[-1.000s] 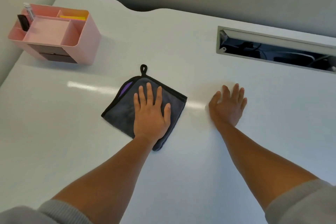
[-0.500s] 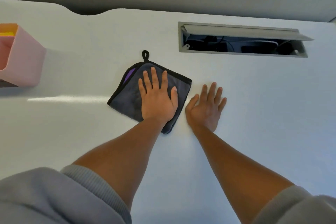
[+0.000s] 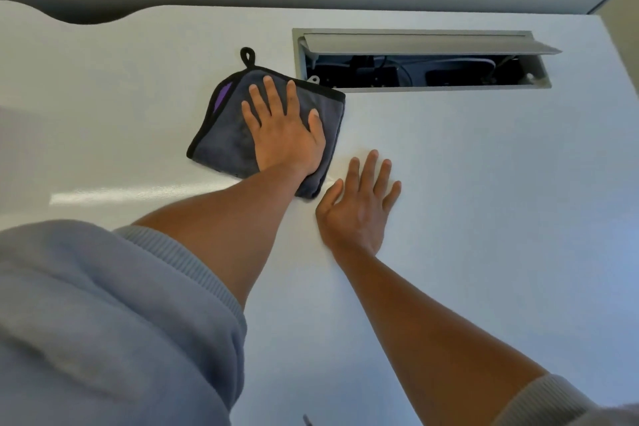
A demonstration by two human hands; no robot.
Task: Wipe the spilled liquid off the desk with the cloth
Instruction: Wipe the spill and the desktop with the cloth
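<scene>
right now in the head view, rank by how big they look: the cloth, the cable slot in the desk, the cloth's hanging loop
1. cable slot, largest, though it lies farther away.
2. cloth, partly covered by the left hand.
3. hanging loop, clearly smallest.

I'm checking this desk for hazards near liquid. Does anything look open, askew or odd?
Yes: the cable hatch in the desk stands open, its lid propped up, with cables exposed inside. The cloth under the left hand lies right beside its corner. No spilled liquid is plainly visible.
</scene>
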